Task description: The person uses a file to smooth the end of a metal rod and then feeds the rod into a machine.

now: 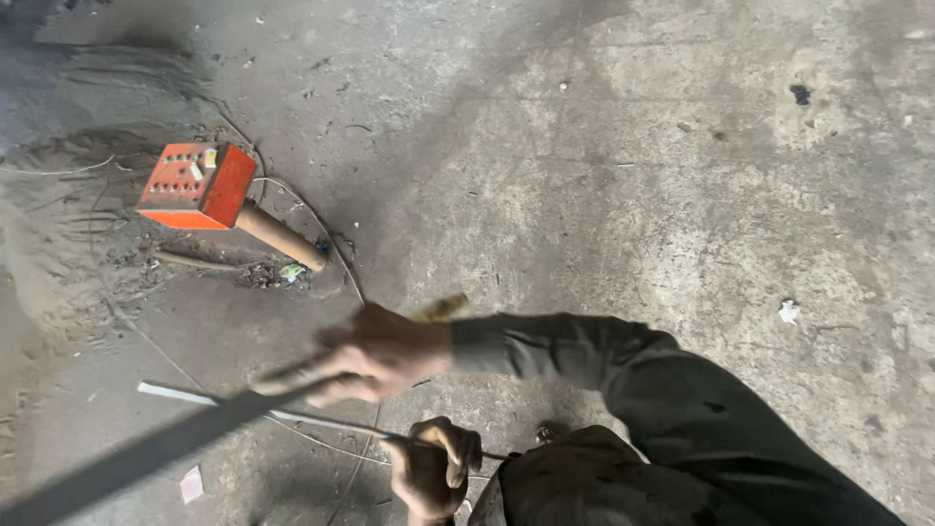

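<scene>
Right hand [385, 353] is closing in a fist around a long dark rod [146, 453], which is running from the fist toward the lower left edge of the frame; hand and rod are motion-blurred, so finger detail is unclear. A yellowish stub [443, 309] is poking out behind the fist, possibly a handle end, can't tell. Left hand [435, 468] is sitting just below the right one, fingers curling and pinching a thin wire [321, 422] that is lying flat on the concrete floor [682, 195] and passing under the rod. Dark sleeve [584, 351] is covering the right forearm. Up and to the left of the right hand, well apart from it, an orange block-headed mallet [200, 185] with a wooden handle [282, 237] is lying on its side among loose strands and debris. Further left of the mallet, a mound of dust [49, 234] is spreading. Judgement: the wire is being held down while the rod is working on it; a firm pinch near the contact point and left fingers kept clear of the rod's path would be doing it well.
</scene>
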